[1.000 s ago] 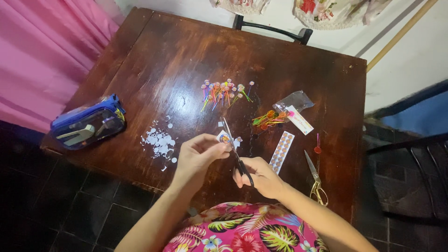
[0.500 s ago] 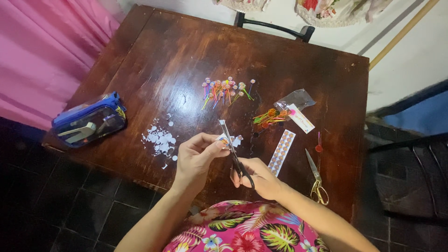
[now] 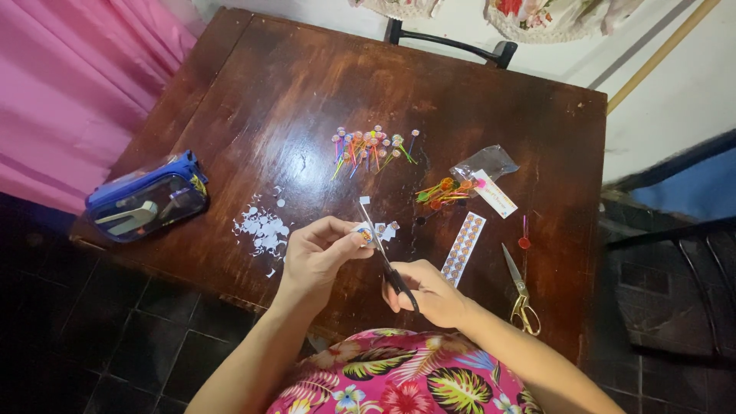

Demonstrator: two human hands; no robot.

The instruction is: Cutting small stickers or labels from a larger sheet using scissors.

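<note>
Since the earlier views both hands have drawn a little nearer the body, and the blades have tipped more upright over the near edge of the dark wooden table (image 3: pixel 307 100). Ordered by size, the table comes first, then the blue pencil case (image 3: pixel 147 201) at its left edge, a black chair back (image 3: pixel 452 42) at the far side, the scatter of white paper scraps (image 3: pixel 261 228), a cluster of coloured picks (image 3: pixel 372 146), a second bunch by a clear bag (image 3: pixel 483 162), a sticker strip (image 3: pixel 463 247), and spare gold-handled scissors (image 3: pixel 520 290). The left hand (image 3: pixel 318 257) pinches a small printed sticker piece (image 3: pixel 366 234) between thumb and fingertips, closed tight on it. The right hand (image 3: pixel 429 291) is closed through the handles of black scissors (image 3: pixel 383 249), blades slightly parted at the piece. As a judgement, the left fingertips sit very close to the blades, so a careless snip could nick them or cut into the print; the tiny piece could also slip and fall off the near edge into the lap. Room lies open across the table's far and left middle; the right side is crowded, and the pencil case sits close to its edge.
</note>
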